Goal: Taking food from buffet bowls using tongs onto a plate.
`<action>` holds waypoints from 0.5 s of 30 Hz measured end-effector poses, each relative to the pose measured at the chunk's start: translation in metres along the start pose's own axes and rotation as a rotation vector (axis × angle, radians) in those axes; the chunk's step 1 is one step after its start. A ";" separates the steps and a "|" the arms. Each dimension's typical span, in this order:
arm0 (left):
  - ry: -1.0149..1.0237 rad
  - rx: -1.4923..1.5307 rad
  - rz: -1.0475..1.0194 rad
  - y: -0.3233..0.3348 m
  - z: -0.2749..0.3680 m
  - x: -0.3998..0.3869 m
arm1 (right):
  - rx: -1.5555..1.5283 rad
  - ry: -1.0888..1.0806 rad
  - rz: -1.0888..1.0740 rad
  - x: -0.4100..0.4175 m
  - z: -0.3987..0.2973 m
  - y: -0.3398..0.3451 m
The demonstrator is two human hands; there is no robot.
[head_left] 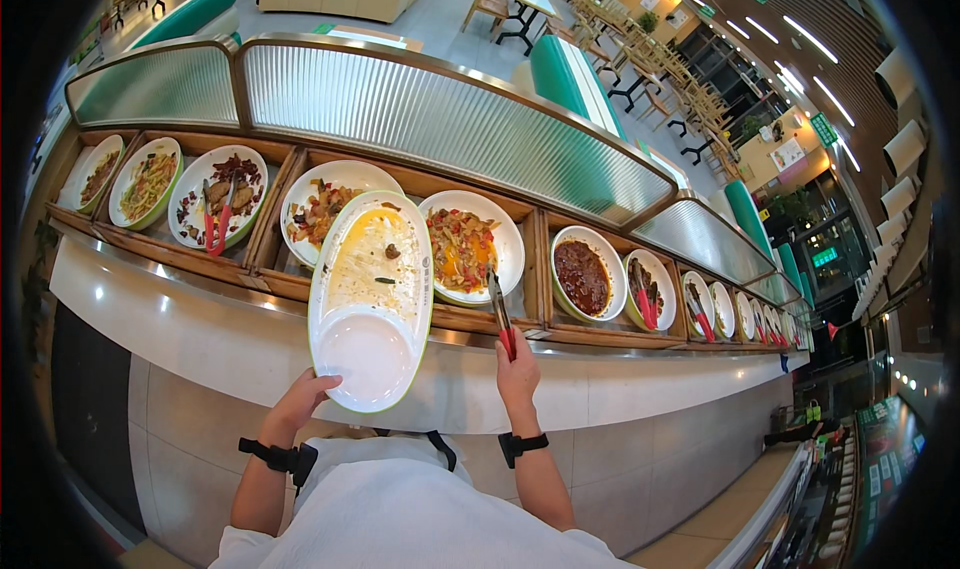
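Observation:
My left hand (304,401) grips the near end of a long oval two-part plate (373,344), white with a green rim. Its larger part bears yellow oily residue and a few dark food scraps; the round near part holds no food. In my right hand (517,377) are red-handled metal tongs (502,314), their tips over the edge of a white bowl (512,246) of chopped vegetables with red pieces. The plate overlaps another bowl (379,173) of mixed vegetables and hides part of it.
Wooden trays (279,216) along the counter (225,321) hold several more bowls, among them one of dark red sauce (581,276). Red-handled tongs (220,220) lie in a bowl at left. A ribbed glass screen (435,111) stands behind the trays, with dining tables and chairs beyond.

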State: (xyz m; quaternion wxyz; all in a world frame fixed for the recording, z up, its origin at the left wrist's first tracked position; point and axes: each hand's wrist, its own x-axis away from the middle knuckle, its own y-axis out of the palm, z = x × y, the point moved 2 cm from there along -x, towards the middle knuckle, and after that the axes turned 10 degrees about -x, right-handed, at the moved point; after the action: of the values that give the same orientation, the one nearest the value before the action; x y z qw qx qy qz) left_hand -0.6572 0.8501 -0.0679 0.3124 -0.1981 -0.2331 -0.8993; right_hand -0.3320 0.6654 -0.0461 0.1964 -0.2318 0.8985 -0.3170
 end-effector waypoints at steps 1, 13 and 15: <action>-0.004 -0.002 0.002 -0.001 -0.001 0.000 | -0.001 -0.002 -0.001 0.000 -0.001 0.000; -0.004 0.002 -0.005 -0.003 -0.005 -0.004 | -0.029 0.003 -0.003 -0.001 0.007 0.002; -0.003 -0.004 -0.011 -0.003 -0.005 -0.005 | -0.023 -0.011 0.011 -0.001 0.007 0.002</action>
State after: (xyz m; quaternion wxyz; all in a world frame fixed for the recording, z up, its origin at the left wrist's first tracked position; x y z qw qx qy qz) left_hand -0.6564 0.8519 -0.0755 0.3065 -0.1987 -0.2330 -0.9013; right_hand -0.3277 0.6636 -0.0522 0.2005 -0.2309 0.9021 -0.3045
